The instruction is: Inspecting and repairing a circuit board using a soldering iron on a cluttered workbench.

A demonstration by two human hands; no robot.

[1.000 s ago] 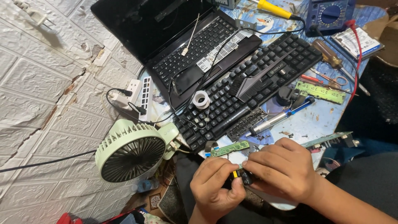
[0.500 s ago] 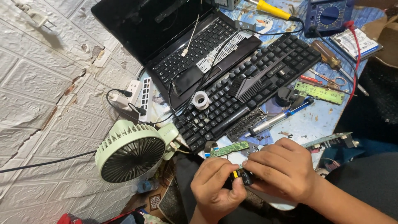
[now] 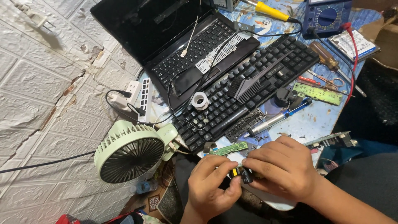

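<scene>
My left hand (image 3: 210, 186) and my right hand (image 3: 281, 166) meet at the bottom centre, both pinching a small black and yellow part (image 3: 241, 174) between their fingertips. What the part is cannot be made out; my right hand covers most of it. A small green circuit board (image 3: 229, 149) lies just above my left hand's fingers, at the near edge of the black keyboard (image 3: 248, 91).
A pale green desk fan (image 3: 132, 153) stands left of my hands. An open black laptop (image 3: 182, 41), a solder spool (image 3: 200, 101), a white power strip (image 3: 139, 99), a soldering iron (image 3: 275, 119), a blue multimeter (image 3: 327, 16), screwdrivers and green boards crowd the blue table.
</scene>
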